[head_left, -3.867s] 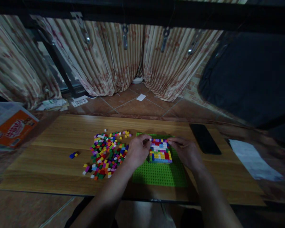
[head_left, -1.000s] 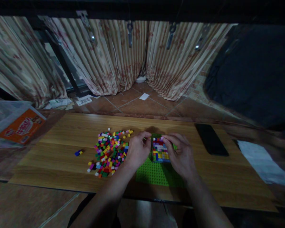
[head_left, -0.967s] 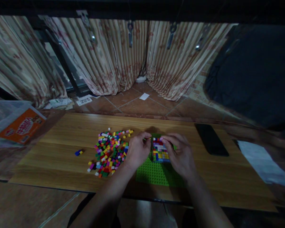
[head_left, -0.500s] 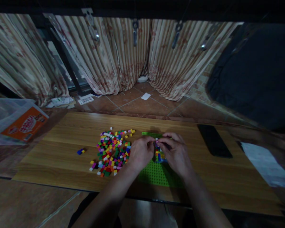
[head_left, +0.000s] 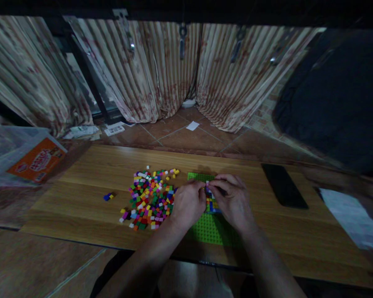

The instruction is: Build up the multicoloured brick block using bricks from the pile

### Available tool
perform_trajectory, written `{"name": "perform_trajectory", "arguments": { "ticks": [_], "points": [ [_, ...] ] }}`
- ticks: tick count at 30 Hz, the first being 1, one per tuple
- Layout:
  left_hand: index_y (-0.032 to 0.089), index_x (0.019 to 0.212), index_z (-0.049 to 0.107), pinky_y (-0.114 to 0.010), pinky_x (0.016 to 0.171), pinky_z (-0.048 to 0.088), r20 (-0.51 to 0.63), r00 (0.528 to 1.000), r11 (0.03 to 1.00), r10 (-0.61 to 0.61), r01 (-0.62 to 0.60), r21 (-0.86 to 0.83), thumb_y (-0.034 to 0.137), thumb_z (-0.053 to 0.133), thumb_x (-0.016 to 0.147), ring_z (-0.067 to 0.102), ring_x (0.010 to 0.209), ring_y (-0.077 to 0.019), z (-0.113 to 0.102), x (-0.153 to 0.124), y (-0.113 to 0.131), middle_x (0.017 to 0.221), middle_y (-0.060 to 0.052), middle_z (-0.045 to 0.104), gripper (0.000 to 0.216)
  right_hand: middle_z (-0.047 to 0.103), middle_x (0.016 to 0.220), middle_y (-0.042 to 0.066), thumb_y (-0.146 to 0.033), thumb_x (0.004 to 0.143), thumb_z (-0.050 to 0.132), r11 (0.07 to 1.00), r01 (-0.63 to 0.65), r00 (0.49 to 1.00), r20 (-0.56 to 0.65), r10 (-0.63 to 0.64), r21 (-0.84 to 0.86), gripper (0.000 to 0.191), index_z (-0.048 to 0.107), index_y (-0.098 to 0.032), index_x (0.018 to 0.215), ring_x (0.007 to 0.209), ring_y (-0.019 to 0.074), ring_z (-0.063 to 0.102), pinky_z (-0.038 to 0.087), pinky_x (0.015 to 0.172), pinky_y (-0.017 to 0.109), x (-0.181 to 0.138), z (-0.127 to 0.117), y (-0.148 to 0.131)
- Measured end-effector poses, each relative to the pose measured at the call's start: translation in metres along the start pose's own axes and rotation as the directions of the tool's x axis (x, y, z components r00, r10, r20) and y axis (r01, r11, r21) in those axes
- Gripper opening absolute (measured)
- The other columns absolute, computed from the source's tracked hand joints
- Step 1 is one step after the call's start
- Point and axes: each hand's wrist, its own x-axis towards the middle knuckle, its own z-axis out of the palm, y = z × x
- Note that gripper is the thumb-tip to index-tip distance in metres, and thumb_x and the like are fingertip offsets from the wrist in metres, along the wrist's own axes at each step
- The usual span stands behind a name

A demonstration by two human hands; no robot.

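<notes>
Right hand point(head_left: 231, 198) pinches a small pale brick point(head_left: 207, 183) above the multicoloured brick block point(head_left: 214, 205), which sits on the green baseplate point(head_left: 208, 231), partly hidden. Left hand point(head_left: 189, 203) bunched just beside, grip unclear. Loose brick pile point(head_left: 152, 200) left of baseplate, on wooden table point(head_left: 81, 198).

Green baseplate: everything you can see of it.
The baseplate is green, studded, plastic-looking, lying flat on the table, right of the loose bricks. Multicoloured built bricks sit on it. The left hand and right hand hide part of it; whether either touches it is unclear.
</notes>
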Motion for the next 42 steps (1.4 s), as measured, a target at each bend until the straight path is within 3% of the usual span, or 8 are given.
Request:
{"name": "perform_trajectory", "arguments": {
  "ticks": [10, 19, 24, 30, 34, 42],
  "points": [
    [0.02, 0.099, 0.066, -0.029, 0.075, 0.052, 0.034, 0.998, 0.983, 0.046, -0.051, 0.174, 0.016, 0.041, 0.09, 0.067, 0.081, -0.0193, 0.001, -0.006, 0.005, 0.096, -0.007, 0.071, 0.026, 0.067, 0.093, 0.004, -0.029, 0.092, 0.056, 0.999, 0.044, 0.998, 0.034, -0.045, 0.026, 0.019, 0.075, -0.026, 0.087, 0.087, 0.0216, 0.059, 0.047, 0.079, 0.038, 0.001, -0.001, -0.002],
    [0.019, 0.098, 0.066, -0.029, 0.073, 0.052, 0.022, 0.998, 0.981, 0.051, -0.054, 0.185, 0.016, 0.042, 0.09, 0.068, 0.079, -0.0192, 0.005, -0.006, 0.003, 0.096, -0.008, 0.071, 0.026, 0.067, 0.091, 0.004, -0.029, 0.092, 0.056, 0.998, 0.044, 0.998, 0.05, -0.046, 0.041, 0.02, 0.073, -0.025, 0.082, 0.087, 0.0212, 0.059, 0.046, 0.079, 0.037, 0.002, -0.001, -0.003],
    [0.019, 0.097, 0.07, -0.032, 0.081, 0.054, 0.003, 1.0, 0.999, 0.028, -0.028, 0.046, 0.015, 0.044, 0.09, 0.07, 0.084, -0.0203, 0.002, -0.002, -0.002, 0.094, -0.007, 0.073, 0.027, 0.068, 0.093, 0.005, -0.028, 0.091, 0.057, 0.996, 0.006, 1.0, 0.006, -0.006, 0.094, 0.017, 0.073, -0.023, 0.087, 0.089, 0.0213, 0.06, 0.047, 0.08, 0.037, 0.0, -0.002, -0.005],
    [0.016, 0.104, 0.07, -0.034, 0.093, 0.054, -0.103, 0.993, 0.973, -0.064, 0.04, -0.227, 0.011, 0.051, 0.086, 0.07, 0.097, -0.0202, -0.004, 0.009, -0.009, 0.105, -0.008, 0.075, 0.027, 0.069, 0.094, 0.005, -0.025, 0.093, 0.054, 0.98, -0.095, 0.988, -0.102, 0.114, 0.175, 0.017, 0.07, -0.02, 0.097, 0.089, 0.0194, 0.063, 0.05, 0.08, 0.035, 0.0, -0.01, -0.009],
    [0.015, 0.105, 0.07, -0.033, 0.092, 0.055, -0.16, 0.986, 0.931, -0.039, -0.022, -0.364, 0.011, 0.052, 0.085, 0.071, 0.096, -0.0183, -0.005, 0.011, -0.013, 0.103, -0.008, 0.075, 0.027, 0.07, 0.093, 0.005, -0.026, 0.093, 0.054, 0.979, -0.093, 0.984, -0.136, 0.118, 0.181, 0.017, 0.07, -0.022, 0.096, 0.089, 0.0195, 0.064, 0.051, 0.08, 0.035, 0.001, -0.013, -0.013],
    [0.018, 0.11, 0.068, -0.03, 0.089, 0.056, -0.182, 0.983, 0.846, 0.027, -0.12, -0.52, 0.015, 0.054, 0.087, 0.07, 0.093, -0.016, -0.002, 0.009, -0.011, 0.102, -0.005, 0.075, 0.027, 0.07, 0.097, 0.005, -0.031, 0.093, 0.055, 0.98, -0.049, 0.997, -0.057, 0.061, 0.191, 0.019, 0.069, -0.023, 0.102, 0.092, 0.0208, 0.062, 0.05, 0.082, 0.038, 0.001, -0.011, -0.02]
  ]
}}
